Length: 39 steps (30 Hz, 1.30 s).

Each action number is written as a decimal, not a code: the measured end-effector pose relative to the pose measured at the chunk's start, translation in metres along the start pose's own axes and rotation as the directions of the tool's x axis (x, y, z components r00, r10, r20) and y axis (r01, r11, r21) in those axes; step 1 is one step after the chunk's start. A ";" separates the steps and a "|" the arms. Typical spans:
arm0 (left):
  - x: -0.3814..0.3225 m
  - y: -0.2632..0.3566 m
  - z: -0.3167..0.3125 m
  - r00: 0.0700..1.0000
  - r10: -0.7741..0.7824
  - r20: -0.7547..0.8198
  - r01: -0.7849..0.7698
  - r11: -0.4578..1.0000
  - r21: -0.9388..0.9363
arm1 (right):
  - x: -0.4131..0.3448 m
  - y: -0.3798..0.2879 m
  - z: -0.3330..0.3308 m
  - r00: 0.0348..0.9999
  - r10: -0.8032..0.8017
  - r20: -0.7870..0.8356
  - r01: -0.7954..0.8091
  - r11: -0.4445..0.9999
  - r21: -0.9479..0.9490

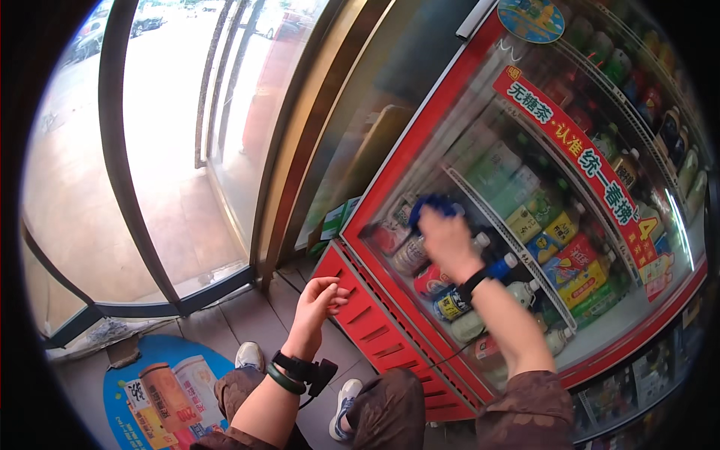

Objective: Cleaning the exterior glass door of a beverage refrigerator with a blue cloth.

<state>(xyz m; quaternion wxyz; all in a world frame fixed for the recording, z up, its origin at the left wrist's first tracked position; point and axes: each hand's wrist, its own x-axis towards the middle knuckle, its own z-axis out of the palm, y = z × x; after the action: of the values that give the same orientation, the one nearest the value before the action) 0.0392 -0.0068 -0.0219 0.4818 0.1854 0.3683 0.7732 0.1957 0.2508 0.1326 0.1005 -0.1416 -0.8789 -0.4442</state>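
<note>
A red-framed drinks fridge [382, 188] with a glass door [478, 135] stands in front of me and to the right. Against the lower part of the glass my right hand [450, 242] presses a dark blue cloth [433, 205]; both are slightly blurred. My left hand [326, 298] hangs in the air by the slotted red base panel [382, 337], fingers loosely curled and nothing in them. Behind the glass, several bottles [450, 304] lie at the bottom and several cartons and bottles [568, 253] fill the shelf above.
A red banner [579, 152] with writing crosses the fridge door. Glass entrance doors [169, 140] with dark frames are at the left. A blue printed floor sticker [121, 388] lies on grey tiles [242, 315], beside my shoes [346, 405]. A thin cable [450, 357] runs past my knee.
</note>
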 end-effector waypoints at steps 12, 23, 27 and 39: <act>0.008 0.003 0.005 1.000 0.019 0.012 -0.018 0.999 -0.027 | -0.028 -0.005 0.029 0.999 -0.021 0.033 0.018 0.997 0.078; 0.003 0.007 0.005 1.000 0.017 0.016 -0.016 1.000 -0.009 | 0.014 0.023 -0.004 0.974 0.075 -0.215 -0.099 0.990 -0.101; 0.007 0.004 -0.006 0.999 0.028 -0.021 -0.029 0.999 -0.030 | -0.009 -0.010 0.021 0.992 -0.039 0.116 0.030 0.997 0.075; 0.003 0.009 -0.002 0.999 0.037 -0.014 -0.037 0.999 -0.033 | 0.027 0.023 -0.012 0.997 0.018 -0.069 -0.027 0.992 -0.121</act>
<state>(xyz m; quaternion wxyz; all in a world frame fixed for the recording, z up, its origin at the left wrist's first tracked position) 0.0311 -0.0073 -0.0162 0.4680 0.1788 0.3550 0.7893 0.1784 0.2581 0.1649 0.1261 -0.1423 -0.8446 -0.5005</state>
